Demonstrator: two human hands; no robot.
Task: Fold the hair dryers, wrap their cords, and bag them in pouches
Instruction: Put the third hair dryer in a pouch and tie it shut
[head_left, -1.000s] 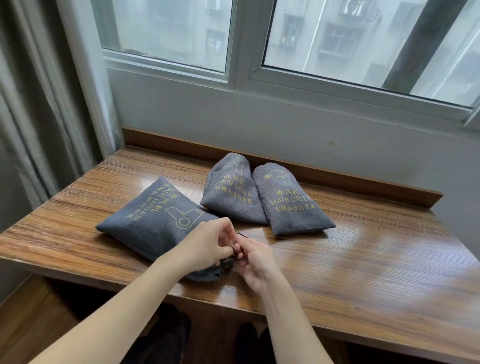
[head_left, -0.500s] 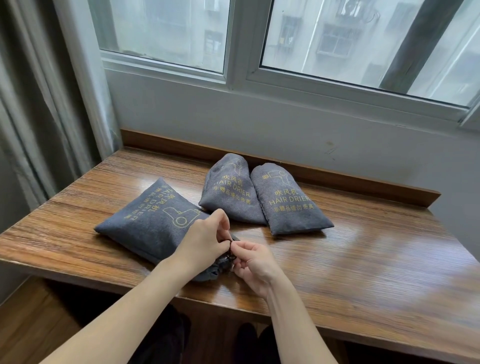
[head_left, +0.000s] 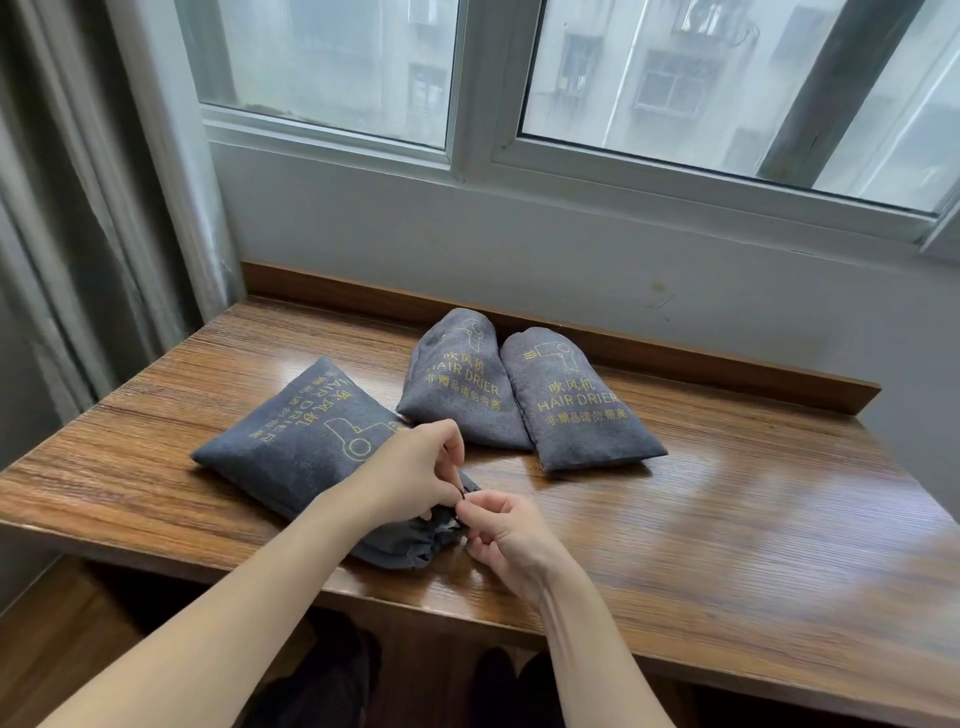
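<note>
Both hands meet at the gathered mouth of the nearest pouch (head_left: 306, 457). Left hand (head_left: 415, 475) comes in from seven o'clock, its thumb and forefinger pinched on a thin dark drawstring (head_left: 461, 493) at the pouch's neck, the other fingers curled over the cloth. Right hand (head_left: 506, 535) reaches in from five o'clock, its fingertips closed on the same drawstring, touching the left hand's fingertips. The pouch neck is puckered shut beneath them, close to the near edge of the wooden desk (head_left: 727, 545).

That pouch is dark grey fabric, plump, lying on its side and running from the hands toward ten o'clock. Yellow print on it shows a hair-dryer outline, Chinese characters and "HAIR DRIER", turned sideways to the viewer.

At twelve to one o'clock from the hands lie two more grey pouches, side by side and touching, their rounded ends toward the desk's raised back ledge (head_left: 675, 358). The left rear pouch (head_left: 457, 384) and the right rear pouch (head_left: 576, 405) each carry a yellow dryer icon, the characters 吹风机, "HAIR DRIER", and a smaller line of Chinese characters below. No hair dryer itself shows; all three pouches look filled.

Beyond the ledge is a pale wall, and above it a sliding window (head_left: 483, 88) facing a grey building. A grey curtain (head_left: 78, 208) hangs at nine to ten o'clock.
</note>
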